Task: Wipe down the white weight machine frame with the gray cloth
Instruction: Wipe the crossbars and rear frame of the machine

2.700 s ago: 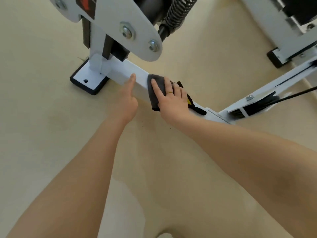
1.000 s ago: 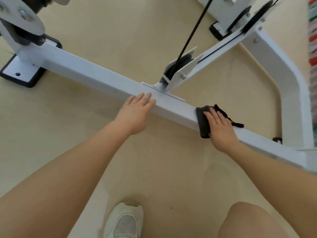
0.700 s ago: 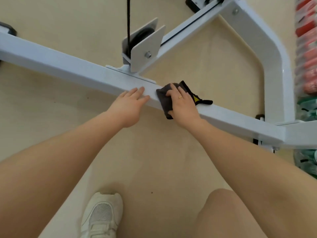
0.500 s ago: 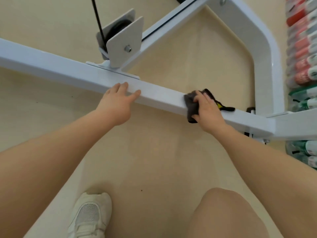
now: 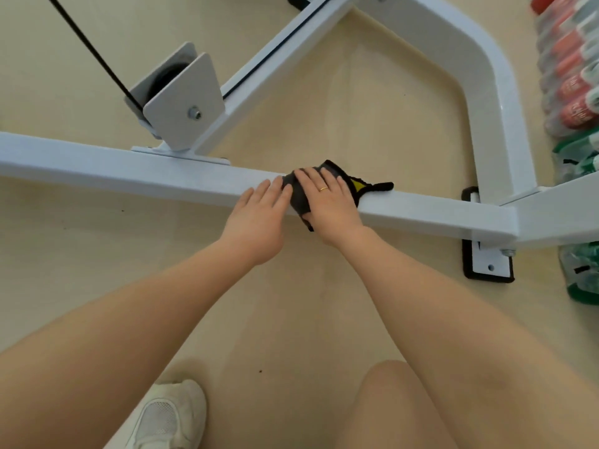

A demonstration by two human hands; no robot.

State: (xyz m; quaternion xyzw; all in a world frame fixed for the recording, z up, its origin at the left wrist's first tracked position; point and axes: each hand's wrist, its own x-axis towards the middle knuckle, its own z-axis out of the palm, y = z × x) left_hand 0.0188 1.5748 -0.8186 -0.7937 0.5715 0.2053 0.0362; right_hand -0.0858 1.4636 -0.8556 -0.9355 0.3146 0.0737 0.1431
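Roughly, frame [image 5: 129, 170]: white bar crossing from 9 to 3 o'clock; no dirt visible, so progress can't be judged.
Left hand [image 5: 259, 218]: flat, fingers straight, resting on the bar.
Right hand [image 5: 330, 205]: presses the cloth [image 5: 298, 199] onto the bar at centre.
Left to do: probably the curved tube at 1 o'clock.

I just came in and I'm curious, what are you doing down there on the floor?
A person is cleaning a white frame of a gym machine. The right hand presses a gray cloth flat on the low bar. The left hand rests on the bar right beside the cloth, fingers straight. The bar's far right end, near the foot plate, is uncovered.
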